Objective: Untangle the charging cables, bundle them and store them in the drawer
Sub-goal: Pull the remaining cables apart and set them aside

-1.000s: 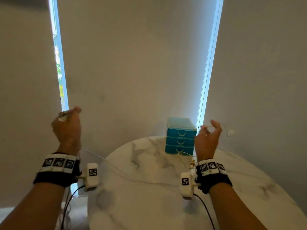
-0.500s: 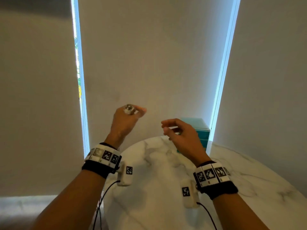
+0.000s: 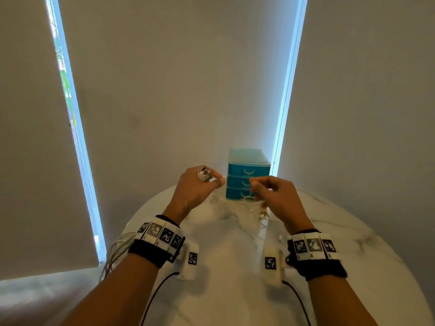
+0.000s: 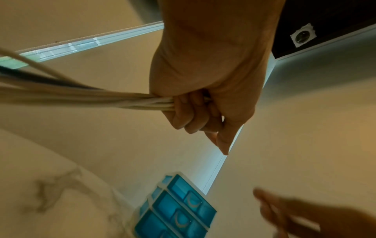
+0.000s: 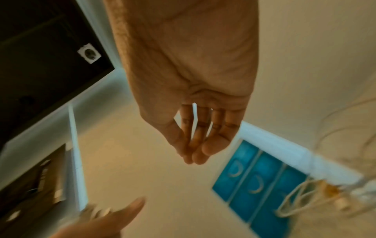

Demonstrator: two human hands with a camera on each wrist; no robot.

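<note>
My left hand (image 3: 213,181) is raised over the table and grips a bundle of white charging cables (image 4: 122,100). The plug ends (image 3: 204,174) stick out above the fist, and the loops (image 3: 115,250) hang down by the left wrist. My right hand (image 3: 256,187) hovers just right of it, in front of the blue drawer unit (image 3: 247,171). In the right wrist view the fingers (image 5: 193,154) are nearly straight, with the thumb beside them and nothing visible between. More tangled cables (image 3: 257,209) lie on the table under the right hand. All three drawers are shut.
The round marble table (image 3: 235,255) carries the drawer unit at its far edge against the wall. Roller blinds with bright gaps hang behind. Black wires run from both wrist cameras toward me.
Both hands dropped and came together in front of the drawer unit. The right hand, stretched far right a second ago, swung in to the left hand and now sits just beside it.
</note>
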